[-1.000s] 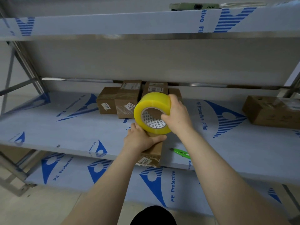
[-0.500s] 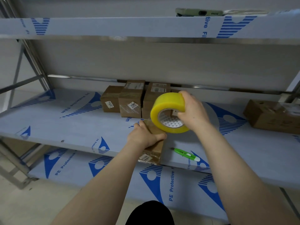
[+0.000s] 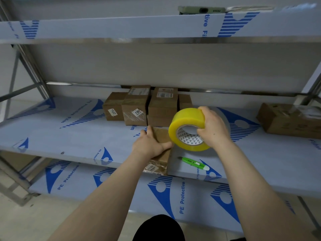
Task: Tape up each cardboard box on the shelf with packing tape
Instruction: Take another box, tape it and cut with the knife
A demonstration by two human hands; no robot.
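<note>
Your right hand (image 3: 214,130) has swung the tape roll (image 3: 186,119) rightward off the box (image 3: 161,134), fingers clamped round it. Your left hand (image 3: 149,145) lies spread on that box at the shelf (image 3: 69,136) front edge, with a green cutter (image 3: 194,163) just beside.

Yellow tape roll (image 3: 185,117) on edge over a brown labelled box (image 3: 161,136) at the shelf (image 3: 69,136) front

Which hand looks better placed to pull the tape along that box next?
Probably the right hand: it grips the yellow tape roll just beside the box, while the left hand rests on the box, steadying it.
</note>
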